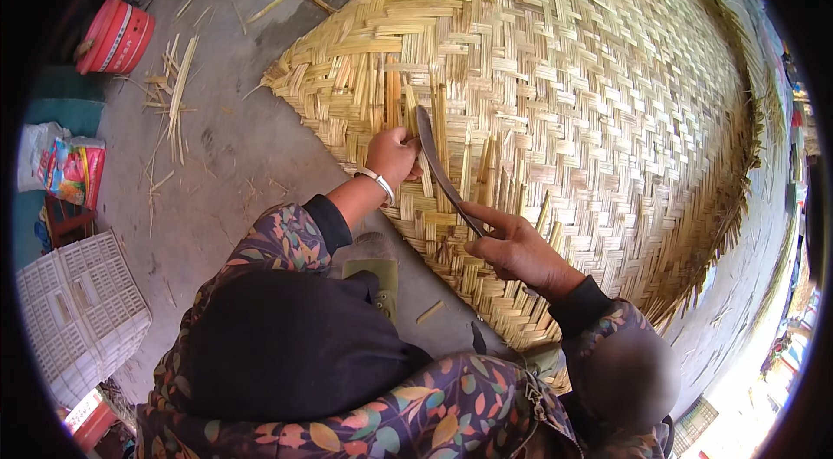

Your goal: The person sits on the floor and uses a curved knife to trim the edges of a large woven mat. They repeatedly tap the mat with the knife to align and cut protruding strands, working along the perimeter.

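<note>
A large mat [590,121] woven from pale yellow, flat split strips, bamboo-like, lies before me. My left hand [395,157], with a white bangle on its wrist, is closed at the mat's near left part. Its fingers pinch a strip [411,105] that stands out of the weave. My right hand [514,249] grips the near end of a long, dark, curved knife [440,171], with the index finger laid along it. The blade's far end rests by the left fingertips, over the mat. Several loose strip ends [495,177] stick up right of the blade.
Loose strips [180,99] lie on the grey floor [217,155] at left. Beyond them are a red bucket [117,36], colourful plastic packets [76,171] and a white plastic crate [84,307]. My shoe [382,281] is close to the mat's near edge.
</note>
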`<control>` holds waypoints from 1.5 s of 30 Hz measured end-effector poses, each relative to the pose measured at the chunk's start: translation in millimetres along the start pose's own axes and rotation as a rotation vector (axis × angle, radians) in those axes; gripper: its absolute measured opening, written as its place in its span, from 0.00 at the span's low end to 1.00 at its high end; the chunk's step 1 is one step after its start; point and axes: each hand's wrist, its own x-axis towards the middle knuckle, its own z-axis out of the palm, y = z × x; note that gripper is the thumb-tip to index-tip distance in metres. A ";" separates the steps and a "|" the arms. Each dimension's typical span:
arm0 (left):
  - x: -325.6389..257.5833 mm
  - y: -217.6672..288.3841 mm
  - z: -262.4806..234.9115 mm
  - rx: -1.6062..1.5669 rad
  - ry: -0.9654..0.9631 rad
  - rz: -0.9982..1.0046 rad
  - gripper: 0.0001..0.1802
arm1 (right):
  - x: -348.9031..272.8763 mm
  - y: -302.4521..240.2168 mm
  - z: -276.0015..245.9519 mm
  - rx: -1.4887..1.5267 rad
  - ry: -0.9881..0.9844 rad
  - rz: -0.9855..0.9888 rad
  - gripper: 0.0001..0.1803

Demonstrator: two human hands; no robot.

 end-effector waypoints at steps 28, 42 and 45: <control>10.0 14.9 -4.9 -0.100 -0.083 -0.204 0.20 | 87.1 22.2 35.2 -0.991 0.496 -0.115 0.40; 16.8 4.3 -6.9 0.747 0.123 0.489 0.21 | -80.3 47.6 -16.6 -0.935 0.285 -0.067 0.38; 14.4 11.2 3.4 0.228 0.026 0.356 0.17 | -71.5 43.0 -23.1 -0.531 0.286 -0.144 0.38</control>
